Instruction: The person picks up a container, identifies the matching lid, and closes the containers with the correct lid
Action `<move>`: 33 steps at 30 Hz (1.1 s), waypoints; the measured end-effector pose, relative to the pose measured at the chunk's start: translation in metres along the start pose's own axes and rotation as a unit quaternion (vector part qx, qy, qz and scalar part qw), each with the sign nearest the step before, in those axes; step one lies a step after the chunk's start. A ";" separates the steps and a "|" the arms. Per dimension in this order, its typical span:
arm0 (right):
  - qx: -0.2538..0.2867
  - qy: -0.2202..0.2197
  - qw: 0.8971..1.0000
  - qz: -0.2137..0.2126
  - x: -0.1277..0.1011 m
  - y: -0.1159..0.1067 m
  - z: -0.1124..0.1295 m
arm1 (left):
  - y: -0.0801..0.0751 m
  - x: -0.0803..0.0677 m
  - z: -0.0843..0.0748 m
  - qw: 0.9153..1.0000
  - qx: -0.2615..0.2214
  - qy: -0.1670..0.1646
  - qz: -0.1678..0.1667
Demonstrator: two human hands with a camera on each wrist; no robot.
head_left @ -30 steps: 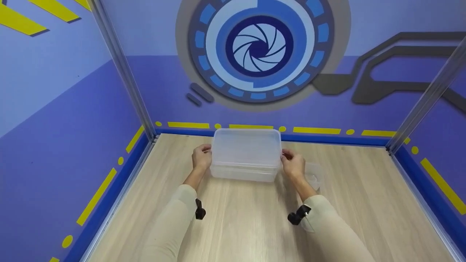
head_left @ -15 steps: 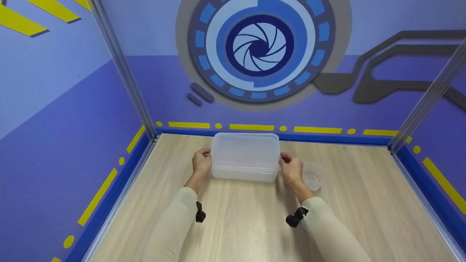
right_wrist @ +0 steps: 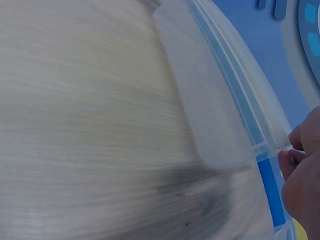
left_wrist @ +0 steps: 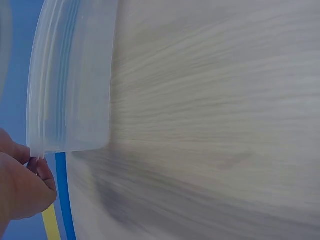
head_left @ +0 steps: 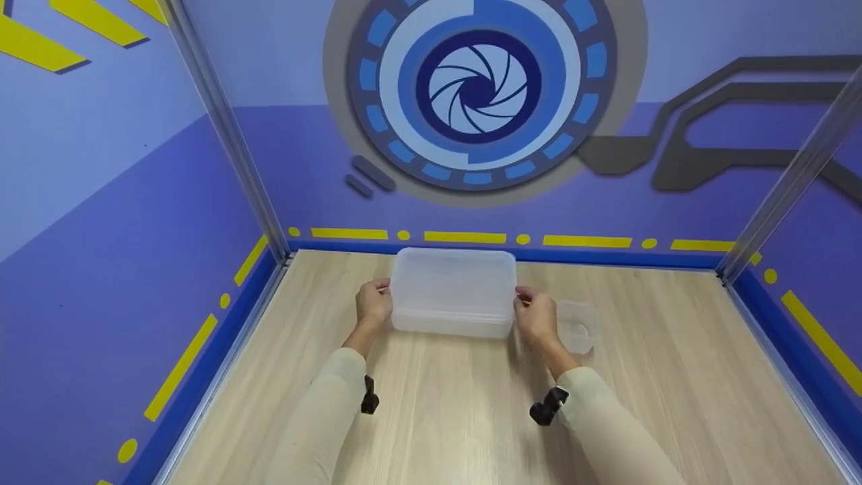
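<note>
A clear rectangular plastic container point(head_left: 452, 291) with its lid on stands on the wooden table point(head_left: 458, 417) near the back wall. My left hand point(head_left: 374, 301) pinches the lid's left edge; in the left wrist view the fingers point(left_wrist: 35, 165) curl at the rim of the container point(left_wrist: 70, 85). My right hand point(head_left: 535, 311) pinches the lid's right edge; in the right wrist view the fingertips point(right_wrist: 300, 150) grip the rim of the container point(right_wrist: 220, 110).
A small clear plastic cup or tub point(head_left: 578, 325) sits just right of my right hand. Purple walls with blue and yellow trim enclose the table at left, back and right; metal posts point(head_left: 229, 135) stand in the corners.
The container and both hands have come down and slightly back from a lifted, tilted position; the box now sits flat on the table.
</note>
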State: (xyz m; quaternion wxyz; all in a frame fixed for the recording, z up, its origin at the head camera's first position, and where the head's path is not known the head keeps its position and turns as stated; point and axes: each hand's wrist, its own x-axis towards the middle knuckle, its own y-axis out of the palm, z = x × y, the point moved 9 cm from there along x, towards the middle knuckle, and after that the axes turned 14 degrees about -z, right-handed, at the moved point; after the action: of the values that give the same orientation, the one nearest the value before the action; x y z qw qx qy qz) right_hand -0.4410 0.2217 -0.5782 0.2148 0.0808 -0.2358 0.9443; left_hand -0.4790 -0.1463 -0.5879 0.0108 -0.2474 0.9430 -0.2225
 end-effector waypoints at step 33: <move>-0.098 -0.072 0.992 0.040 -0.003 0.007 0.003 | 0.000 -0.002 -0.009 0.995 0.044 0.092 0.010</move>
State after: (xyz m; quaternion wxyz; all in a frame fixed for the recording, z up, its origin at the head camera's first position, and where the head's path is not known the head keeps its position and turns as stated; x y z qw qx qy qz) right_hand -0.4416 0.2134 -0.5790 0.1659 0.1172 -0.3451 0.9163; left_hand -0.4788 -0.1415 -0.5802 -0.0631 -0.2155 0.9317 -0.2856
